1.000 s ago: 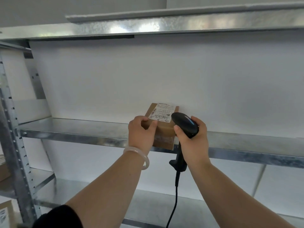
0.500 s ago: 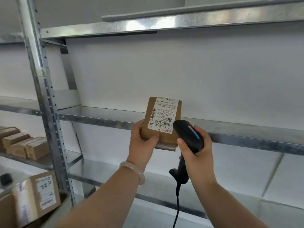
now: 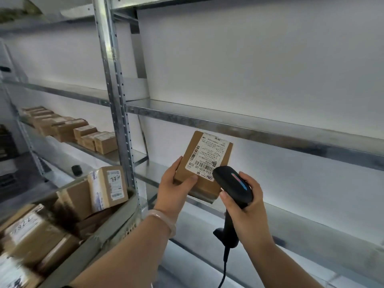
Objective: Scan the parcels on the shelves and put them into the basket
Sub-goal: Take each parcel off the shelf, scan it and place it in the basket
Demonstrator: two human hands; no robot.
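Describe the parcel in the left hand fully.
The parcel is a small flat brown cardboard box, its facing side mostly covered by a white barcoded label. It is tilted, held up by the left hand, thumb on its front. The black scanner in the right hand hides its lower right corner.

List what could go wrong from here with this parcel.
1. The left hand pinches the parcel only near its lower corner; it may slip.
2. The scanner in the right hand covers a corner of the label; the read may fail.
3. The basket is heaped, with a tilted box by its rim; another parcel may topple it.
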